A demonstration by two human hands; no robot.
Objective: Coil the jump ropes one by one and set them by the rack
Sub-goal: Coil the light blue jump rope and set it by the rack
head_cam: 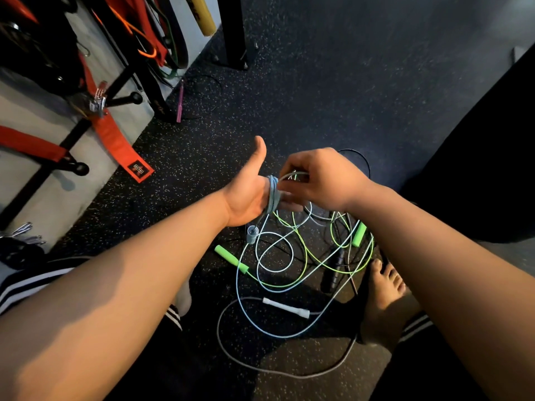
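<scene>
Several turns of a pale blue jump rope [273, 195] are wound around my left hand [249, 192], whose thumb points up. One grey-blue handle [252, 233] hangs just below the palm. My right hand [318, 180] pinches the same rope right beside the coil. The rest of the blue cord [273, 270] runs down in loose loops onto the floor, tangled with a green rope [301, 256] that has green handles [231, 259], a white-handled rope [285, 307] and a black-handled rope [333, 270].
A black rack [121, 79] with red straps [113, 134] and bands stands at the upper left by a grey wall. A coiled black rope with a purple handle [180, 104] lies by its foot. A black post [231, 30] rises behind. My bare foot [385, 296] rests beside the tangle.
</scene>
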